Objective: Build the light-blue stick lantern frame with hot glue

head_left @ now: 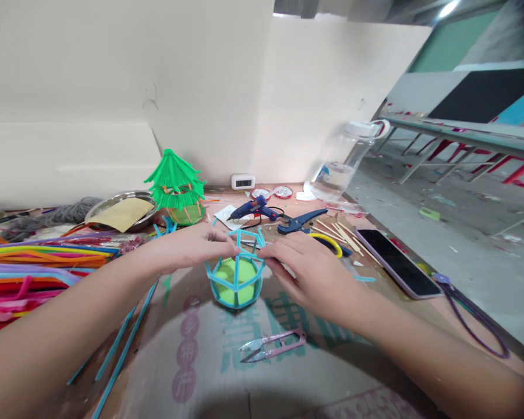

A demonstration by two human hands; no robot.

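A small cage-like frame of blue pipe cleaners (236, 285) with a round lime-green base (240, 272) stands on the cardboard in front of me. From the left, my left hand (196, 247) pinches the frame's upper part between thumb and fingers. My right hand (299, 265) comes from the other side, its fingertips closed on the frame's upper right edge. Pink-handled thread snips (275, 345) lie nearer to me, below the frame. Behind it rests a blue hot glue gun (255, 208). The exact contact of the fingertips is partly hidden.
At the back left stands a green pipe-cleaner tree (174, 180) beside a metal bowl (146, 220). Colourful pipe cleaners (39, 256) cover the left side. Right are cutting pliers (303, 221), wooden sticks (343, 235), a phone (397, 262) and a water bottle (343, 163). A small clock (243, 181) stands behind.
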